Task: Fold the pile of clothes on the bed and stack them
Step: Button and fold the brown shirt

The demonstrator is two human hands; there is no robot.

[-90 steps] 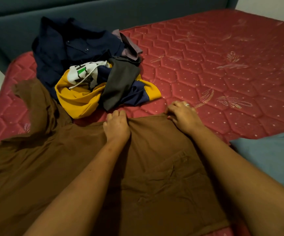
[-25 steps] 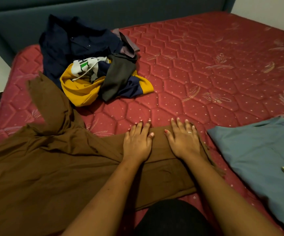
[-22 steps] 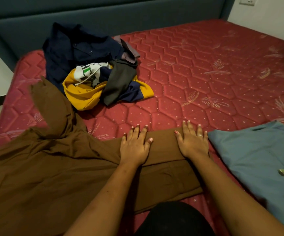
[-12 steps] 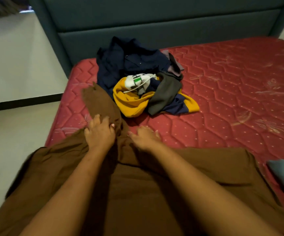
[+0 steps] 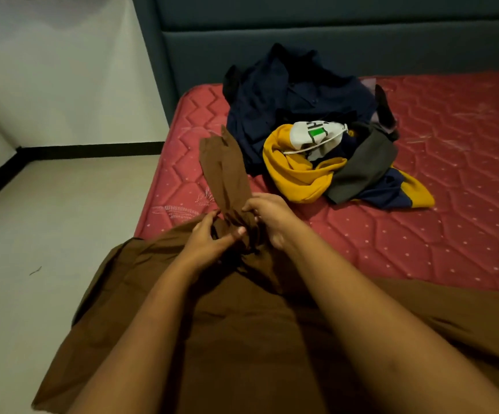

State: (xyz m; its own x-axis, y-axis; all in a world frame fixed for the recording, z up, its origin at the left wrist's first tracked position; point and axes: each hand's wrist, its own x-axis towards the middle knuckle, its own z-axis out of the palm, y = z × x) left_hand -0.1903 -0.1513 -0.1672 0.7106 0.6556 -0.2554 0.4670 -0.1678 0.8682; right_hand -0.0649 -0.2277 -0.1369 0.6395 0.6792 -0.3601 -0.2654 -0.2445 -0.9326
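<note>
Two hands are closed on the one brown garment (image 5: 242, 339) spread at the near edge of the bed (image 5: 421, 234): the base of its sleeve (image 5: 224, 168) is pinched between the left hand (image 5: 209, 234) and the right hand (image 5: 272, 218), both equally near. The sleeve's long axis is pointed away from them, slightly leftward, its tip ending just beside the one unfolded pile (image 5: 317, 138), where roughly four pieces are made out.

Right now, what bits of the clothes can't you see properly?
Head view only:
- Brown garment: lower and right parts cut off by the picture edges; both forearms cover its middle.
- Right hand fingertips: hidden behind the sleeve it grips with the left hand.
- Navy shirt: lower part buried under the yellow garment.
- White cloth: print crumpled, unreadable.
</note>
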